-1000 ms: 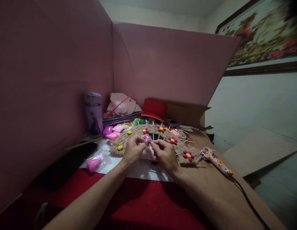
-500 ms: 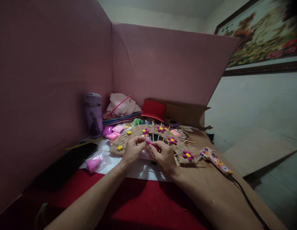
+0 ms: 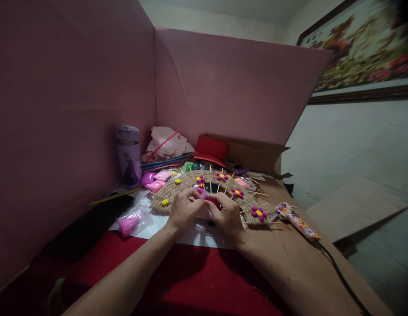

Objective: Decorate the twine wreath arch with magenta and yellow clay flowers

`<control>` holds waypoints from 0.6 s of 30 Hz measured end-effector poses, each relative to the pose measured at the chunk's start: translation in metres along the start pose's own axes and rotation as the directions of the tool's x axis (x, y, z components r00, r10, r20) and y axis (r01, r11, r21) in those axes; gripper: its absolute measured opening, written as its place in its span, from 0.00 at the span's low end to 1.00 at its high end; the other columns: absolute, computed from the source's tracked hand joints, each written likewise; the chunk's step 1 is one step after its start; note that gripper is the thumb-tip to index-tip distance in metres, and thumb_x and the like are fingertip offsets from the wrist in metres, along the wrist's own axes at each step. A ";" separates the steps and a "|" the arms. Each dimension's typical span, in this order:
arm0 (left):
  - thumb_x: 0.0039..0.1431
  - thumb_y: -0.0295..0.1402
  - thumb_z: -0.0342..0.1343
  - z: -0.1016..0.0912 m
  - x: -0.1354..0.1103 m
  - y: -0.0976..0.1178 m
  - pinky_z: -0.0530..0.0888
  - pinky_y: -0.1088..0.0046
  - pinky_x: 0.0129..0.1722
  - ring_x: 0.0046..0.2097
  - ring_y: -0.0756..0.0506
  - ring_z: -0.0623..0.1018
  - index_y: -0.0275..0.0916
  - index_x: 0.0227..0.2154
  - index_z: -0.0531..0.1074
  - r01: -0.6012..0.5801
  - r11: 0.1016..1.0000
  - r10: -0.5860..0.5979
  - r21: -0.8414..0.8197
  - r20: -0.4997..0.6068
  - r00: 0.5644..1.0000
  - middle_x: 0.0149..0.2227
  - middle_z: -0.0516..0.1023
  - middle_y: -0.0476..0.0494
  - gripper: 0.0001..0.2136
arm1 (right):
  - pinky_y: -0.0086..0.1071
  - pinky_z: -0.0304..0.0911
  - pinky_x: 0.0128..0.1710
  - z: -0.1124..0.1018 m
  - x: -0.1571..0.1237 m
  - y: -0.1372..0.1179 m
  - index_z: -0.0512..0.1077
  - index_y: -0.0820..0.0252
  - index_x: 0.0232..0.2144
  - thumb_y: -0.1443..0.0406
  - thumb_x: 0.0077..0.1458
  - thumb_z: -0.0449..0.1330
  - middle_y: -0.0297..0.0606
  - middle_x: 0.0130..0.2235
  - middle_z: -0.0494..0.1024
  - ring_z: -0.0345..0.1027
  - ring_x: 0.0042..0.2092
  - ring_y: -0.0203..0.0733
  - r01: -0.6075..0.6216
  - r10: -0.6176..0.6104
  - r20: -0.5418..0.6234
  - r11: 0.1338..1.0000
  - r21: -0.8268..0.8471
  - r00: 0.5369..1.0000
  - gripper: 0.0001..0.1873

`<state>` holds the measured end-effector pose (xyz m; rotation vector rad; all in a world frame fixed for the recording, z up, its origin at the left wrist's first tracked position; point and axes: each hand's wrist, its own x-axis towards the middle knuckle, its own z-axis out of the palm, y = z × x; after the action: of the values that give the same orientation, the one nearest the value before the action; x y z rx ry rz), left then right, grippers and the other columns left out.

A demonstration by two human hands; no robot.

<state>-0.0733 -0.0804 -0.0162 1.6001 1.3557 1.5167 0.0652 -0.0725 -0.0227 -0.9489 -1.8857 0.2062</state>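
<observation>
My left hand [image 3: 187,206] and my right hand [image 3: 225,213] meet in the middle, both closed with fingertips pinched. Between them is a small plastic bag of magenta clay [image 3: 201,192], partly hidden by the fingers. Just behind lies an arched piece woven from twine [image 3: 190,177], with thin sticks poking out along its edges. Magenta flowers with yellow centres [image 3: 258,213] dot its right side and top. On its left part sit yellow dabs [image 3: 164,202] without petals.
A flower-patterned glue gun [image 3: 297,221] lies on cardboard at right, its cord trailing forward. A purple tumbler [image 3: 128,157] stands at left. Pink clay packets [image 3: 129,224] lie nearby. Behind are a red cap-like item [image 3: 211,149] and pink panels [image 3: 236,87].
The fingertips have shifted slightly, and more of the magenta bag shows above them. The woven arch and the items around it stay where they were.
</observation>
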 end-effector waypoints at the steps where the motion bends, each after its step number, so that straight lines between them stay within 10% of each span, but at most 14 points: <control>1: 0.42 0.28 0.53 0.000 0.000 0.000 0.60 0.78 0.22 0.21 0.53 0.64 0.38 0.17 0.68 0.011 1.000 -0.011 -0.027 0.000 1.000 0.18 0.66 0.53 0.03 | 0.30 0.60 0.32 0.000 0.000 0.000 0.74 0.58 0.33 0.64 0.55 0.56 0.37 0.30 0.74 0.67 0.32 0.39 0.000 0.000 -0.005 1.000 0.014 1.000 0.07; 18: 0.41 0.27 0.56 0.006 -0.004 0.002 0.65 0.78 0.26 0.24 0.51 0.70 0.35 0.17 0.72 0.066 0.985 -0.042 -0.156 0.155 0.987 0.20 0.73 0.49 0.03 | 0.30 0.64 0.29 -0.001 0.009 0.006 0.77 0.62 0.30 0.61 0.48 0.60 0.37 0.28 0.78 0.69 0.29 0.39 -0.328 0.306 0.119 0.865 0.378 0.944 0.10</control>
<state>-0.0665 -0.0833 -0.0177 1.5318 1.1541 1.4049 0.0667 -0.0623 -0.0189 -0.9711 -1.6368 0.7895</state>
